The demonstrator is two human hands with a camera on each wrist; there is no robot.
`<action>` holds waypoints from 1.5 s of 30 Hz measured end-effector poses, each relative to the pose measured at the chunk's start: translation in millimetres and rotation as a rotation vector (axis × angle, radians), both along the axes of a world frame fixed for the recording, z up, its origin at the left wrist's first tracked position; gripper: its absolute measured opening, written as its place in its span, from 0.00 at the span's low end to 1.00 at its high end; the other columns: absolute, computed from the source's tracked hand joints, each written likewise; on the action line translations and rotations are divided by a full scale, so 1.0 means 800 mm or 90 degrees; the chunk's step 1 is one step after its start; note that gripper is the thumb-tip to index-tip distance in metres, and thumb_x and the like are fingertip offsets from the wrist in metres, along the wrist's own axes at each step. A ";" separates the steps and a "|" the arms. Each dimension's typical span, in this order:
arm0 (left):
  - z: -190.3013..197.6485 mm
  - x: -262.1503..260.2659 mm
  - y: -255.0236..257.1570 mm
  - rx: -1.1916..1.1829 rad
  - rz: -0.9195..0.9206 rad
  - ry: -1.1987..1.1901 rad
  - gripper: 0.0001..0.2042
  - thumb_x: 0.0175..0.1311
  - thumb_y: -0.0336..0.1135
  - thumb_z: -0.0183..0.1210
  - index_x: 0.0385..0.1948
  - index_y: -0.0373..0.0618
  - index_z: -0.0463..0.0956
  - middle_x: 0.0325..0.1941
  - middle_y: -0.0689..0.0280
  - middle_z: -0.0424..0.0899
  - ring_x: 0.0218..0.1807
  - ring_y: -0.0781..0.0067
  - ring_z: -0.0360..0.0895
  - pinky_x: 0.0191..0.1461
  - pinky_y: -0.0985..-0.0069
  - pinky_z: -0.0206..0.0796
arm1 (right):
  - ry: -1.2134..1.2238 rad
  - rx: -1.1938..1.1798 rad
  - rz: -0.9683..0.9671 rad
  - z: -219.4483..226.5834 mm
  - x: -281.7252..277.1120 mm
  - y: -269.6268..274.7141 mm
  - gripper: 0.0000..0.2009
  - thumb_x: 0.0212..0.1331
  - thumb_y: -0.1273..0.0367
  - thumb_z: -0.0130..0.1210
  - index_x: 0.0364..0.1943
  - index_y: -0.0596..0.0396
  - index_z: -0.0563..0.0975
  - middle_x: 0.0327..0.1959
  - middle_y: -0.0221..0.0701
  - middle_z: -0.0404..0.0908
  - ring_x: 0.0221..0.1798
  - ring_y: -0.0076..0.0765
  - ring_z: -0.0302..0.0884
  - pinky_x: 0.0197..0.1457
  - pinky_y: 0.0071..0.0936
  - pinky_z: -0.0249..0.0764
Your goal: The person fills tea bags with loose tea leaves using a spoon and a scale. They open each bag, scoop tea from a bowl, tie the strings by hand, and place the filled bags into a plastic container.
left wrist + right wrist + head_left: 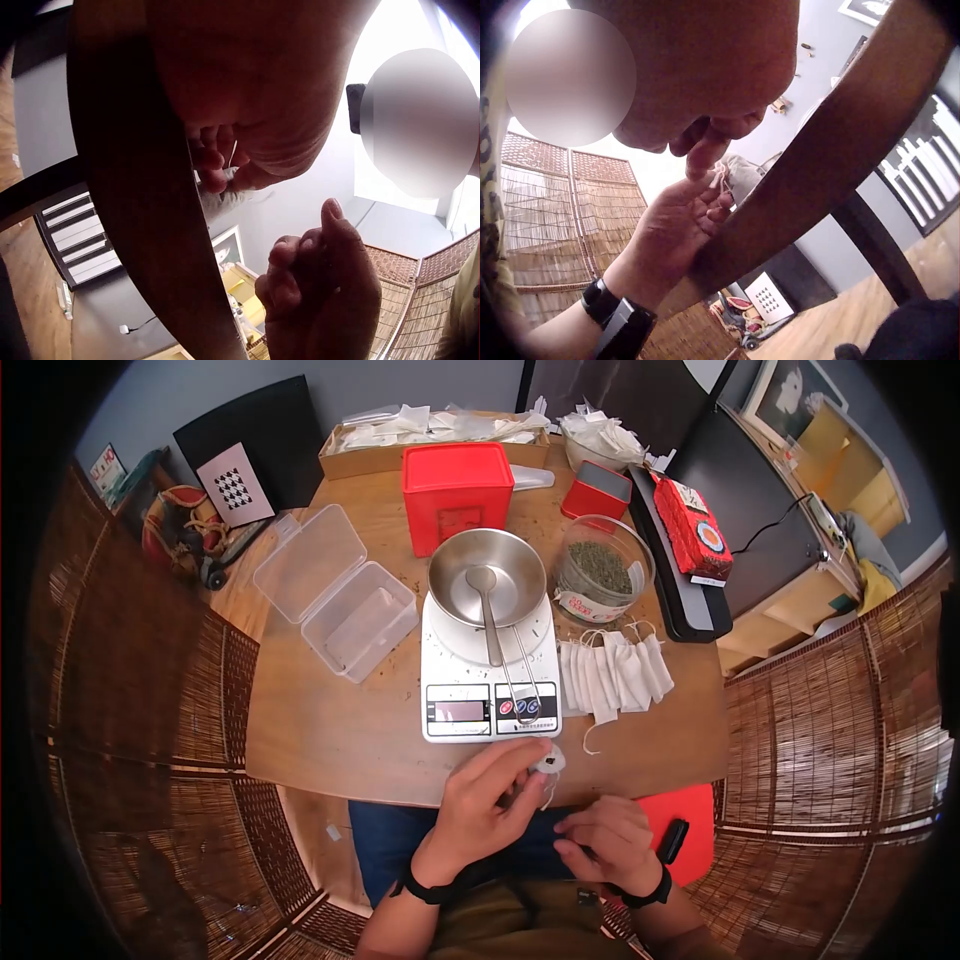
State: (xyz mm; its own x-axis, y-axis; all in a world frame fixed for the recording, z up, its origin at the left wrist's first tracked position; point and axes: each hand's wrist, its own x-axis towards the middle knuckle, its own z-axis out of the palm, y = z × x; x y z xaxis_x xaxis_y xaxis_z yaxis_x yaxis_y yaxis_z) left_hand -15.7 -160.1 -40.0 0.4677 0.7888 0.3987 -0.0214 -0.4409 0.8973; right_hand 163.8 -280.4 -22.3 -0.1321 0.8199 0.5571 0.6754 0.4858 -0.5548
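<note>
Just in front of the scale (440, 722), my left hand (485, 805) pinches a small white cloth bag (550, 762) between thumb and fingers; dark bits show at its top and a string hangs down. The same bag (742, 176) and left hand (660, 232) appear in the right wrist view. My right hand (612, 840) is apart from it, lower right, with loosely bent fingers and nothing visible in them. A steel pan (450, 575) with a spoon (488, 615) rests on the scale. White bags (625, 670) lie to its right.
An open plastic box (360, 625) lies left. Behind the pan stands a red container (455, 490). At right are a tub of dried leaves (600, 565), a red tin (597, 490) and a red packet (690, 525). A long box of white bags (435, 428) is at the back.
</note>
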 end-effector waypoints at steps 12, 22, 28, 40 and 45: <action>-0.003 -0.004 0.003 0.019 -0.038 -0.027 0.12 0.65 0.19 0.69 0.49 0.37 0.83 0.59 0.56 0.93 0.35 0.67 0.88 0.37 0.73 0.79 | 0.116 -0.101 -0.212 0.025 -0.008 0.039 0.10 0.68 0.83 0.66 0.49 0.61 0.87 0.47 0.39 0.89 0.40 0.34 0.89 0.40 0.27 0.83; 0.003 -0.006 0.004 0.028 -0.045 -0.024 0.09 0.67 0.20 0.68 0.47 0.36 0.84 0.59 0.54 0.93 0.40 0.63 0.90 0.39 0.72 0.81 | 0.033 -0.052 -0.173 0.018 -0.012 0.042 0.10 0.65 0.83 0.67 0.48 0.62 0.83 0.46 0.42 0.86 0.44 0.44 0.87 0.44 0.34 0.82; -0.001 -0.005 0.004 0.045 -0.043 -0.039 0.06 0.70 0.18 0.66 0.45 0.34 0.84 0.58 0.53 0.93 0.42 0.59 0.90 0.46 0.68 0.83 | 0.227 -0.142 -0.261 -0.007 -0.016 0.030 0.06 0.71 0.83 0.61 0.47 0.61 0.79 0.46 0.40 0.82 0.41 0.36 0.84 0.44 0.29 0.80; 0.005 -0.006 0.003 0.013 -0.018 -0.028 0.06 0.69 0.17 0.66 0.44 0.34 0.86 0.54 0.51 0.94 0.52 0.57 0.94 0.56 0.68 0.84 | 0.233 -0.100 -0.196 -0.001 -0.018 0.036 0.10 0.72 0.83 0.62 0.53 0.61 0.80 0.53 0.41 0.83 0.43 0.33 0.83 0.46 0.25 0.78; 0.004 -0.006 0.004 0.011 -0.030 -0.024 0.06 0.69 0.18 0.66 0.44 0.35 0.85 0.53 0.52 0.94 0.52 0.56 0.93 0.57 0.67 0.84 | 0.231 -0.134 -0.207 -0.007 -0.020 0.032 0.08 0.72 0.82 0.61 0.51 0.61 0.80 0.51 0.41 0.83 0.45 0.34 0.83 0.46 0.25 0.78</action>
